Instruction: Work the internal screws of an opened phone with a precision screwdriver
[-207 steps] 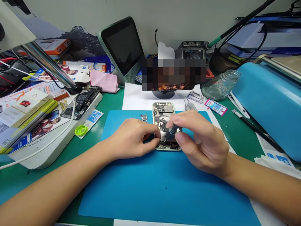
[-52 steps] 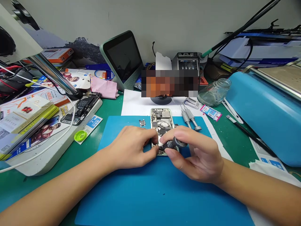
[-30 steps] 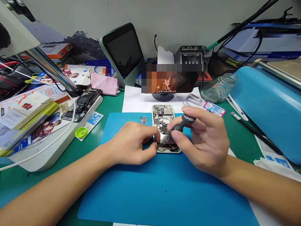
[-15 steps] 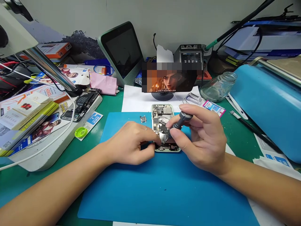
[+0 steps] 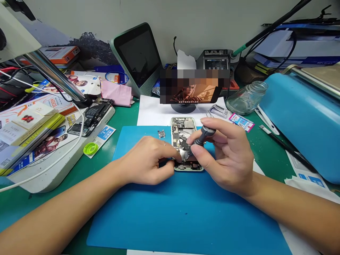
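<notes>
An opened phone (image 5: 183, 132) with its inner parts bare lies on a blue work mat (image 5: 180, 212). My left hand (image 5: 148, 161) is curled with thumb and fingers pinched against the phone's lower left edge. My right hand (image 5: 225, 156) grips a small grey screwdriver (image 5: 202, 135) between thumb and fingers, its tip down on the phone's middle. A tiny loose part (image 5: 160, 134) rests on the mat left of the phone.
A second disassembled phone (image 5: 91, 115) lies on a white platform at the left, near a green cap (image 5: 90, 148). A glass jar (image 5: 245, 97), a tablet (image 5: 136, 56), a small screen (image 5: 193, 88), a blue machine (image 5: 302, 117) and stacked boxes (image 5: 23, 127) ring the mat.
My right hand raised the screwdriver from a low, flat hold near the phone's bottom to a steeper hold over its middle. My left hand stayed at the phone's lower left edge.
</notes>
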Demonstrator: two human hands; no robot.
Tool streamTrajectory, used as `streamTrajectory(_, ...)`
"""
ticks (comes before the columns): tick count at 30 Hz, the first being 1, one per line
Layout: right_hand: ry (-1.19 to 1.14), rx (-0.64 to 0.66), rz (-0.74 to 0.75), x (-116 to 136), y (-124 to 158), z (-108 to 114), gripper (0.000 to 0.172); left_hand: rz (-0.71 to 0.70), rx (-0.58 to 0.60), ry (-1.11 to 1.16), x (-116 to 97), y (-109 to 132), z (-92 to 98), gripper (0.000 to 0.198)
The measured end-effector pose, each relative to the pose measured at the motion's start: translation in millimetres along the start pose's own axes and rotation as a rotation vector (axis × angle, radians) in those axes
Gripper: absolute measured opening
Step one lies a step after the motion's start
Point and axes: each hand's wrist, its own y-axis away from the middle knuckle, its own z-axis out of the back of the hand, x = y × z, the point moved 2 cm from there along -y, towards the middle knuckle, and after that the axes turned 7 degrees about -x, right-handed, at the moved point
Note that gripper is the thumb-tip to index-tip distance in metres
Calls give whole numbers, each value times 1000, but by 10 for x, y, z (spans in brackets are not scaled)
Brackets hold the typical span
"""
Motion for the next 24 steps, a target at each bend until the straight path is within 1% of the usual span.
streamTrajectory(7, 9, 33, -27, -1, 4, 4, 57, -29, -15, -1, 7, 10, -2, 24)
streamTrajectory(11, -14, -46, 11, 22, 1, 9, 57, -29, -12, 4, 14, 11, -13, 23)
streamTrajectory(13, -5, -65, 36, 28, 2, 16, 57, -29, -12, -3, 16, 10, -15, 23)
streamTrajectory(15, 2, -50, 75, 33, 4, 25, 59, -35, -14, -4, 17, 9, -15, 23)
streamTrajectory(19, -7, 20, 147, 41, 10, 36, 62, -33, -6, 8, 19, 10, -13, 26)
streamTrajectory(24, -3, 7, 126, 31, 7, 39, 65, -33, -1, 8, 16, 16, -4, 26)
